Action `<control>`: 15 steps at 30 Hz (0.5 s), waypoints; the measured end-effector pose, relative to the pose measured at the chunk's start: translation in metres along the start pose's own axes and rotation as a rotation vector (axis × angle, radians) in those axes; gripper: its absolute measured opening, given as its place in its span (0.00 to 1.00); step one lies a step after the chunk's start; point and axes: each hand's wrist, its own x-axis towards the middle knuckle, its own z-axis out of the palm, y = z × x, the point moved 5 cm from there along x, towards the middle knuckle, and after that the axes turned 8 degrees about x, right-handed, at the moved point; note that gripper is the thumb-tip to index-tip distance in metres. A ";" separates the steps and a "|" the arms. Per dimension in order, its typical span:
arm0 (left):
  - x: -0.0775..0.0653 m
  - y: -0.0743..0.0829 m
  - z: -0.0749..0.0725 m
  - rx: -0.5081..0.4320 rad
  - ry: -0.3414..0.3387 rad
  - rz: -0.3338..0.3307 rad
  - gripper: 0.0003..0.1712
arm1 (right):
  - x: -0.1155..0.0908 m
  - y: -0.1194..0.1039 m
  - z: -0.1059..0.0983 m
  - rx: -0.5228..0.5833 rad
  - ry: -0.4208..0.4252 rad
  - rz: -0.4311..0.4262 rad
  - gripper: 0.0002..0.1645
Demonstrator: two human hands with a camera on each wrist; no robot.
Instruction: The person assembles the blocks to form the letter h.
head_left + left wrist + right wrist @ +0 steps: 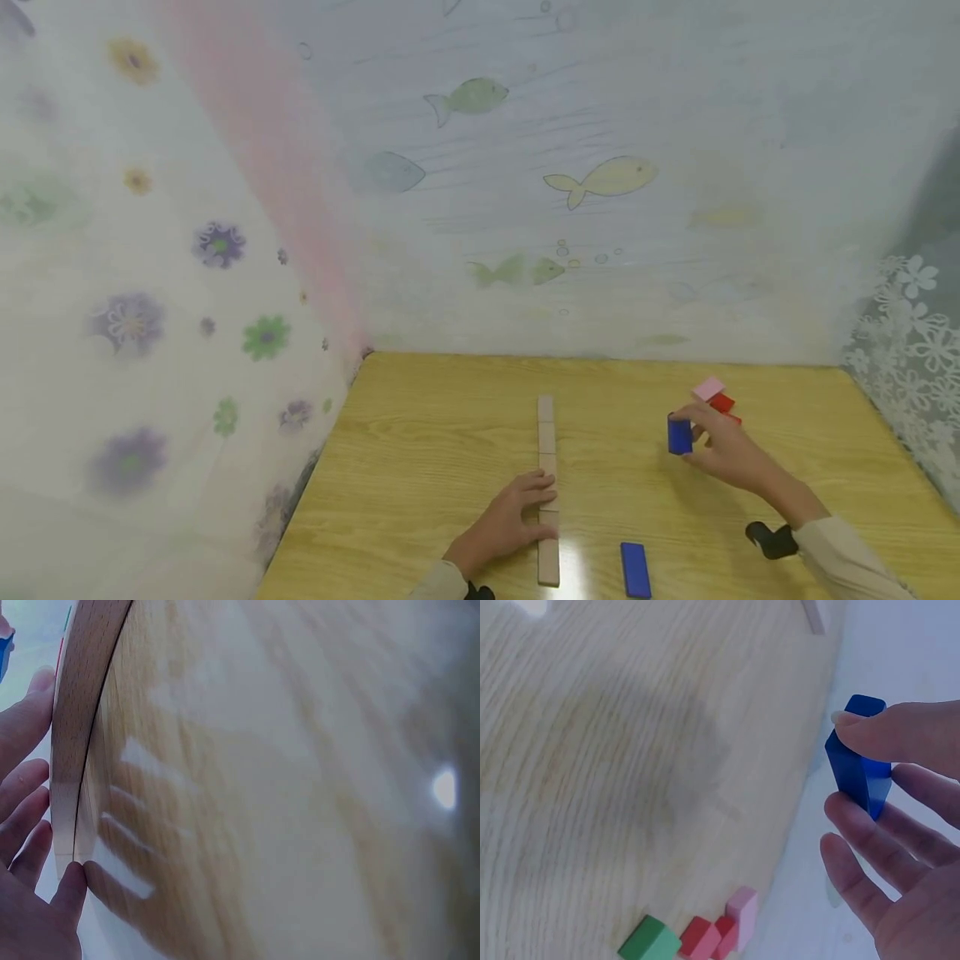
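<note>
A straight line of natural wooden blocks lies end to end on the table. My left hand rests on its nearer part, with thumb and fingers spread along the wood. The left wrist view shows the fingertips touching the plain blocks. To the right, my right hand pinches a blue block between thumb and fingers, raised above the table. Another blue block lies flat near the front, right of the wooden line.
Behind the right hand lie a pink block and red blocks; a green block shows beside them in the right wrist view. The wood-grain table meets a wall painted with fish at its back.
</note>
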 end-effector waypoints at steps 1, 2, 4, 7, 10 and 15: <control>0.000 0.000 0.000 -0.002 0.000 0.001 0.35 | -0.001 -0.002 0.001 -0.002 0.003 -0.006 0.31; 0.000 0.001 -0.001 -0.004 0.000 0.002 0.35 | -0.002 -0.004 0.001 -0.002 0.004 -0.008 0.31; 0.000 0.001 -0.001 -0.005 0.001 0.004 0.35 | -0.003 -0.007 0.002 0.006 0.004 -0.006 0.32; -0.001 0.002 -0.001 -0.002 0.004 0.006 0.35 | -0.005 -0.012 0.005 0.017 -0.007 -0.004 0.32; 0.000 0.001 -0.001 0.001 0.006 0.007 0.35 | -0.006 -0.016 0.007 0.031 -0.027 0.005 0.31; 0.000 0.000 0.000 0.007 0.006 0.008 0.35 | -0.007 -0.023 0.008 0.046 -0.045 0.005 0.31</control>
